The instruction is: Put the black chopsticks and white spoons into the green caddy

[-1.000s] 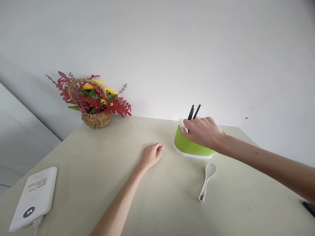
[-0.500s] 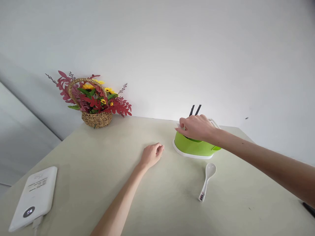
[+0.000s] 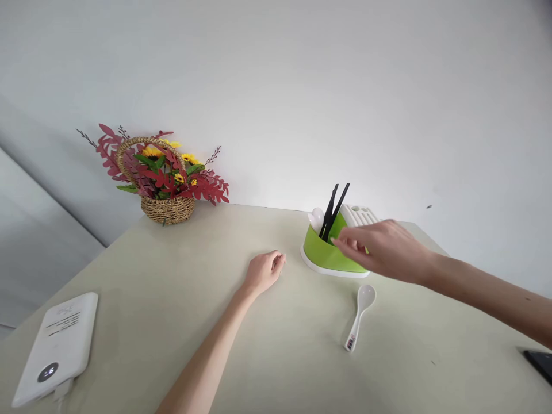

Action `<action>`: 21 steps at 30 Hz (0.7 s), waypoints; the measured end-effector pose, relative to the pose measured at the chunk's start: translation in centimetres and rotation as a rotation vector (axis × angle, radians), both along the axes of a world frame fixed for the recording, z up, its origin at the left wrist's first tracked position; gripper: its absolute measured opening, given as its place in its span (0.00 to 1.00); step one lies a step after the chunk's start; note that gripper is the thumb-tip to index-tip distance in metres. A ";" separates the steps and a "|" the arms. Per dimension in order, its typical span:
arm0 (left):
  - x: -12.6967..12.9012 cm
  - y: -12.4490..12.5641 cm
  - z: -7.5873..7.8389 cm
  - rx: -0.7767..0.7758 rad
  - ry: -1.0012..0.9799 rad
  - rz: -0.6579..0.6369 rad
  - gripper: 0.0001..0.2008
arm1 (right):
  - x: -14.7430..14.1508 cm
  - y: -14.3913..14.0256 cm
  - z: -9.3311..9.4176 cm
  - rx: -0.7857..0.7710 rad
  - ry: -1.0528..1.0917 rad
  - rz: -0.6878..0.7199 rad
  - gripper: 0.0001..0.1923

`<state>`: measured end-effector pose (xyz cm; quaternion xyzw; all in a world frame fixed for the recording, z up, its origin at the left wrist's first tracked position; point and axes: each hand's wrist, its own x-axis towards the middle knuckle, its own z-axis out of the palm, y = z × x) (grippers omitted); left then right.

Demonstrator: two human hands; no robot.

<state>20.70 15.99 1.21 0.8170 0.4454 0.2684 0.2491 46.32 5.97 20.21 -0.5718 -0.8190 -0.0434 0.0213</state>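
Open table (image 3: 172, 287) between left hand (image 3: 264, 271) and flower basket (image 3: 166, 184).

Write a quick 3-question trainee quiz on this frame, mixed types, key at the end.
1. True or false: the right hand grips the white spoon lying on the table.
2. What stands in the green holder? A) black chopsticks and a white spoon B) forks C) nothing
3. What does the left hand rest on?

Key
1. False; it hovers in front of the holder, empty.
2. A
3. The table, fingers loosely curled, holding nothing.
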 end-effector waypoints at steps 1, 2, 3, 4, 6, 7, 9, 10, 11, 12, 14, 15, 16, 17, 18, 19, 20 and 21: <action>0.0 0.0 0.0 0.002 0.000 -0.001 0.18 | 0.3 -0.7 -0.4 -0.047 -0.024 0.096 0.26; 0.0 0.0 0.1 0.004 -0.001 -0.002 0.18 | 0.6 -1.4 -0.9 -0.087 -0.052 0.192 0.26; 0.0 0.0 0.1 0.005 -0.001 -0.003 0.18 | 0.8 -2.1 -1.5 -0.116 -0.081 0.274 0.26; 0.0 -0.1 0.2 0.005 -0.002 -0.004 0.18 | 1.1 -2.7 -2.1 -0.135 -0.108 0.334 0.26; -0.1 -0.1 0.2 0.003 0.000 -0.009 0.18 | 1.7 -3.7 -3.4 -0.161 -0.160 0.396 0.26; -0.1 -0.1 0.2 0.000 0.002 -0.012 0.18 | 2.0 -4.1 -3.9 -0.177 -0.184 0.406 0.25; -0.1 -0.1 0.3 -0.003 0.005 -0.014 0.18 | 2.8 -4.8 -4.7 -0.220 -0.202 0.390 0.23; -0.1 -0.1 0.3 -0.004 0.007 -0.014 0.18 | 3.2 -5.0 -5.0 -0.245 -0.193 0.361 0.22; -0.1 -0.1 0.3 -0.005 0.009 -0.013 0.18 | 3.7 -5.2 -5.2 -0.278 -0.179 0.318 0.21; -0.1 -0.1 0.4 -0.006 0.010 -0.013 0.18 | 4.2 -5.3 -5.3 -0.318 -0.169 0.266 0.20; -0.1 -0.1 0.4 -0.007 0.012 -0.014 0.17 | 5.3 -5.3 -5.7 -0.406 -0.181 0.150 0.18; -0.1 -0.1 0.5 -0.006 0.013 -0.014 0.17 | 6.0 -5.3 -5.9 -0.446 -0.195 0.092 0.18; -0.1 -0.1 0.5 -0.005 0.015 -0.015 0.17 | 6.6 -5.2 -6.3 -0.480 -0.205 0.040 0.18; -0.1 -0.1 0.5 -0.003 0.016 -0.015 0.17 | 7.3 -5.1 -6.8 -0.508 -0.207 -0.009 0.18; -0.1 -0.1 0.5 -0.001 0.018 -0.014 0.17 | 8.0 -5.0 -7.3 -0.528 -0.199 -0.053 0.18; -0.1 -0.1 0.5 0.000 0.019 -0.014 0.17 | 8.7 -4.8 -7.9 -0.551 -0.186 -0.092 0.18; -0.1 -0.1 0.5 0.000 0.021 -0.014 0.17 | 9.4 -4.6 -8.5 -0.571 -0.171 -0.131 0.19; -0.1 -0.1 0.5 0.000 0.023 -0.014 0.17 | 10.0 -4.4 -9.1 -0.589 -0.151 -0.173 0.20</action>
